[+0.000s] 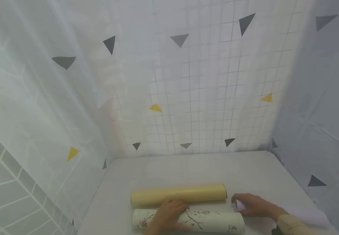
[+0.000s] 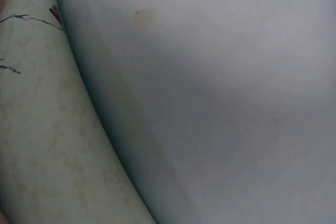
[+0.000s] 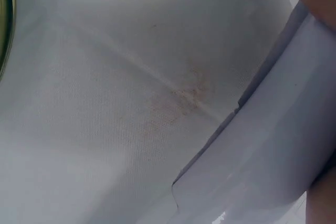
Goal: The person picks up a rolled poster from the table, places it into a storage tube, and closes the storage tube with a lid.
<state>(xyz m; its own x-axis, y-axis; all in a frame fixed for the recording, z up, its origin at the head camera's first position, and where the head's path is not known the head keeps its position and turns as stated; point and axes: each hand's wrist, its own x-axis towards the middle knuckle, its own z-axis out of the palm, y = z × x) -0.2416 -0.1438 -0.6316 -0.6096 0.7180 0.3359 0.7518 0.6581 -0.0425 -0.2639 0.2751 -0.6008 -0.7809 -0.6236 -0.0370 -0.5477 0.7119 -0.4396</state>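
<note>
In the head view, my left hand lies over a cream wallpaper roll printed with dark branches and red blossoms, its fingers bent over the far side and its thumb toward the near side. The left wrist view shows part of this roll, with only slivers of the hand at the left edge. To the right, my right hand grips a plain white roll near its left end. That roll has a loose edge along its side in the right wrist view, with finger and thumb at either side.
A yellow roll lies just behind the blossom roll, roughly parallel to it. All three rolls are on a white surface. Pale walls with grey and yellow triangles rise at the back and both sides.
</note>
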